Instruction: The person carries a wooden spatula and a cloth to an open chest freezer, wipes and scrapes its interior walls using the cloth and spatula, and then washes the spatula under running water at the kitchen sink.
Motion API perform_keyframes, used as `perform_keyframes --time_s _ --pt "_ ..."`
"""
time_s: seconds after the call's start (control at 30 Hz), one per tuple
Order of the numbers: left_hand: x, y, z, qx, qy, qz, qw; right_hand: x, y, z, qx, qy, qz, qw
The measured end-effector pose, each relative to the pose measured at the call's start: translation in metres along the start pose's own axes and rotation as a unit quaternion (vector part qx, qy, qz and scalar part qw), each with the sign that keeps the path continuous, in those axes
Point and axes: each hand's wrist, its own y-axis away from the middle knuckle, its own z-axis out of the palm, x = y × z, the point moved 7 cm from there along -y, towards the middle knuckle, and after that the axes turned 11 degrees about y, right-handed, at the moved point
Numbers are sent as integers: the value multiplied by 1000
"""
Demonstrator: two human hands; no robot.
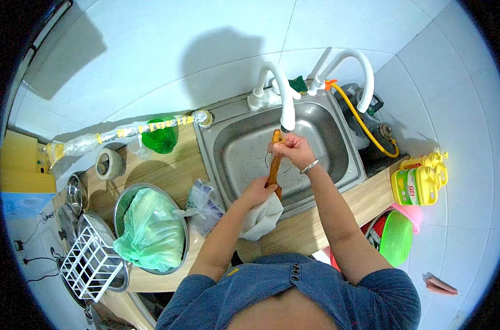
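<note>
Over the sink (228, 190), a brown wooden spatula (275, 168) is held upright between my two hands. My right hand (295, 149), with a bracelet at the wrist, pinches it near its top end, just below the white faucet (287, 113). Around its lower end my left hand (257, 192) is closed. A white cloth (262, 219) hangs from under the left hand at the sink's front edge. Part of the spatula's lower end is hidden by the left fingers and cloth. No water can be made out at the spout.
Left on the wooden counter are a metal bowl (185, 250) with a green plastic bag (151, 228), a clear bag (203, 204) and a white rack (90, 258). A second white faucet (365, 82) and yellow hose (365, 118) stand behind. Yellow jugs (418, 181) sit right.
</note>
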Motion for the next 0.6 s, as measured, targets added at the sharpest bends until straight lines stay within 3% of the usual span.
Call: perform_keyframes --time_s 0.13,0.2,0.27,0.37,0.47,0.6 --pt "-2 2 1 2 59 -31 998 3 3 -6 21 13 6 1000" --pt "-7 0 -4 47 22 -36 998 3 3 -6 15 11 -6 1000" --pt "-8 1 -7 46 16 -43 998 4 2 -3 -11 -67 -6 998" --pt "-7 5 -11 55 -4 -48 997 0 3 -1 -26 -57 -40 997" --pt "-15 4 -12 75 -26 -43 996 -6 7 1 9 -76 -35 996" --pt "-22 2 -15 104 -37 -46 993 14 -1 -8 36 -7 6 999"
